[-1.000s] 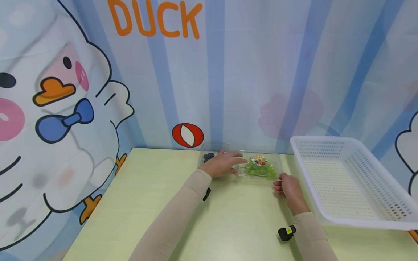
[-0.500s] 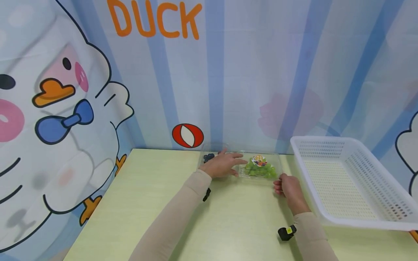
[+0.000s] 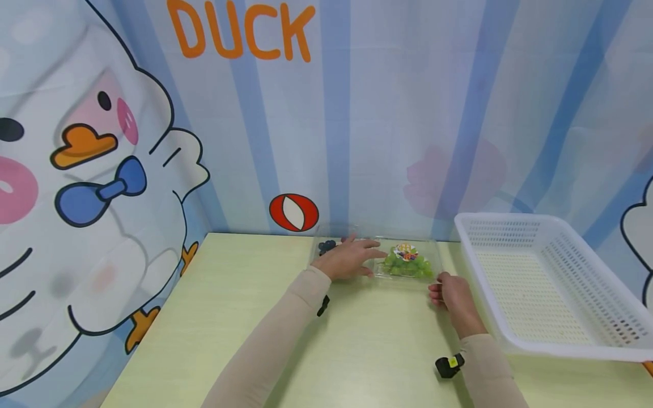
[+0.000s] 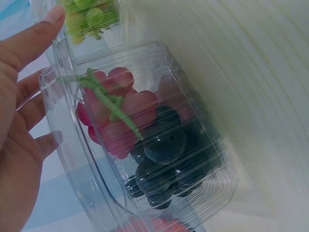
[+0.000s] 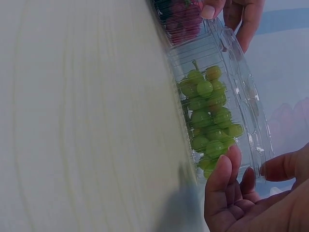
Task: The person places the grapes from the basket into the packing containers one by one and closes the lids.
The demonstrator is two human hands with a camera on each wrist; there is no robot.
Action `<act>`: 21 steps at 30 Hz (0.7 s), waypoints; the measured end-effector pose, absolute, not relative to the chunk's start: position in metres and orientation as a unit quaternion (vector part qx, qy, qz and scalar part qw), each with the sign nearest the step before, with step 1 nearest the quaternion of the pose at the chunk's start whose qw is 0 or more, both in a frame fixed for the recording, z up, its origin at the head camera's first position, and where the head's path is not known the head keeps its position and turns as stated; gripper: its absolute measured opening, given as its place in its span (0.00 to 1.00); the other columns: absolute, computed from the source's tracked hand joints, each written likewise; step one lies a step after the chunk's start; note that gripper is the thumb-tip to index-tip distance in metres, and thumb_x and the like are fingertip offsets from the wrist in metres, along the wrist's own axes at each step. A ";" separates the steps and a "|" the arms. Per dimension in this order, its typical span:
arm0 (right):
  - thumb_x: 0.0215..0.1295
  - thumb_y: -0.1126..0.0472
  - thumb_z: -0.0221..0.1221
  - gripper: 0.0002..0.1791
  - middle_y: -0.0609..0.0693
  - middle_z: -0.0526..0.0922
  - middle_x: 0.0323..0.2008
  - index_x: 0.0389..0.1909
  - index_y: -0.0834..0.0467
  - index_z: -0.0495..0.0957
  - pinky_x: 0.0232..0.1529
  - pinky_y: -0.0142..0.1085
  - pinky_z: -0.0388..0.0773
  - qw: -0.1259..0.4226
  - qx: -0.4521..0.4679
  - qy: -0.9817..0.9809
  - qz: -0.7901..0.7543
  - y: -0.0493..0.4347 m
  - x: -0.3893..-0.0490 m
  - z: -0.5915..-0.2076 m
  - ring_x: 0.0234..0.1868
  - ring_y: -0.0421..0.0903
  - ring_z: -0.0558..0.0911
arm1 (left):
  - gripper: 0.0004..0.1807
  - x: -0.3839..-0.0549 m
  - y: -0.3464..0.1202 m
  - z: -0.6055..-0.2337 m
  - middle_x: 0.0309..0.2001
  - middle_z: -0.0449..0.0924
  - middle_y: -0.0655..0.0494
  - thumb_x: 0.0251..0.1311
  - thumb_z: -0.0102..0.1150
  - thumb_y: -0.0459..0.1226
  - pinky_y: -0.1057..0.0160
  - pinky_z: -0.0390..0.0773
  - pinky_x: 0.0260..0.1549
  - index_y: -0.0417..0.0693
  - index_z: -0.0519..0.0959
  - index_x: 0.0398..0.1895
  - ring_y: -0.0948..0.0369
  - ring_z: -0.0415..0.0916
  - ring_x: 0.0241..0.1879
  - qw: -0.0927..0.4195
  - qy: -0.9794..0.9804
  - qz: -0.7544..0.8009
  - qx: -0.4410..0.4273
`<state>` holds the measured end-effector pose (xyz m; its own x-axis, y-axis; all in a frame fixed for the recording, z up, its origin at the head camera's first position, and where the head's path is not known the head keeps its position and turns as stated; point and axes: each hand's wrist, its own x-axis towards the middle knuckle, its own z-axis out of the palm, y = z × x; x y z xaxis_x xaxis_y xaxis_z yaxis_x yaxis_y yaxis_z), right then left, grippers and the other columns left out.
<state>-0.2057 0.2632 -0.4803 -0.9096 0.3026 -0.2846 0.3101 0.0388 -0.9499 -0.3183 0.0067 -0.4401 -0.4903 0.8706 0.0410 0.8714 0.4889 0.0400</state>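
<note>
In the head view two clear plastic boxes stand side by side at the table's back edge. The right box (image 3: 382, 272) contains green grapes (image 5: 207, 108) and has a round fruit sticker (image 3: 405, 252) on its lid. My right hand (image 3: 456, 297) pinches its near right corner, thumb on one side and curled fingers on the other. The left box (image 4: 164, 58) holds red grapes (image 4: 137, 113) and dark grapes (image 4: 164, 142). My left hand (image 3: 344, 258) spreads its fingers over where the boxes meet. Its thumb touches the edge there, with the other fingers behind the lid.
A white perforated plastic basket (image 3: 484, 294) stands on the right of the pale table (image 3: 245, 283), close beside my right arm. Behind the boxes hangs a blue striped cloth (image 3: 377, 113) with a duck print. Something red shows low in the left wrist view.
</note>
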 end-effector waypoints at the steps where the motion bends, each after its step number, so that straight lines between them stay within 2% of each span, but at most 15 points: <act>1: 0.75 0.60 0.40 0.20 0.44 0.81 0.24 0.53 0.73 0.69 0.26 0.29 0.80 0.003 0.214 0.721 -0.659 0.263 -0.205 -0.480 0.22 0.34 0.79 | 0.33 -0.318 0.007 -0.440 0.75 0.65 0.51 0.67 0.64 0.48 0.42 0.45 0.76 0.57 0.69 0.75 0.56 0.59 0.76 0.008 -0.863 -0.027 -0.504; 6: 0.75 0.60 0.40 0.21 0.44 0.81 0.25 0.54 0.73 0.69 0.26 0.29 0.81 0.005 0.214 0.724 -0.655 0.263 -0.205 -0.480 0.22 0.35 0.79 | 0.33 -0.319 0.007 -0.441 0.75 0.65 0.51 0.67 0.64 0.48 0.43 0.46 0.76 0.58 0.69 0.75 0.56 0.59 0.76 0.011 -0.864 -0.024 -0.503; 12: 0.75 0.60 0.40 0.20 0.44 0.81 0.24 0.51 0.72 0.70 0.26 0.29 0.81 0.004 0.212 0.725 -0.655 0.263 -0.205 -0.479 0.21 0.34 0.79 | 0.33 -0.320 0.007 -0.442 0.76 0.64 0.51 0.68 0.63 0.48 0.43 0.48 0.76 0.58 0.68 0.75 0.57 0.58 0.76 0.011 -0.865 -0.023 -0.501; 21: 0.77 0.59 0.38 0.17 0.44 0.81 0.24 0.43 0.69 0.71 0.26 0.29 0.81 0.010 0.209 0.722 -0.660 0.263 -0.205 -0.480 0.22 0.35 0.79 | 0.33 -0.318 0.006 -0.440 0.76 0.64 0.50 0.67 0.64 0.48 0.41 0.44 0.76 0.57 0.69 0.75 0.55 0.58 0.77 0.004 -0.863 -0.035 -0.503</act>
<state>-0.2053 0.2630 -0.4801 -0.9127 0.2887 -0.2893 0.3140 0.0424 -0.9485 -0.3178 0.0062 -0.4399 -0.4931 0.8689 0.0422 0.8695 0.4908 0.0555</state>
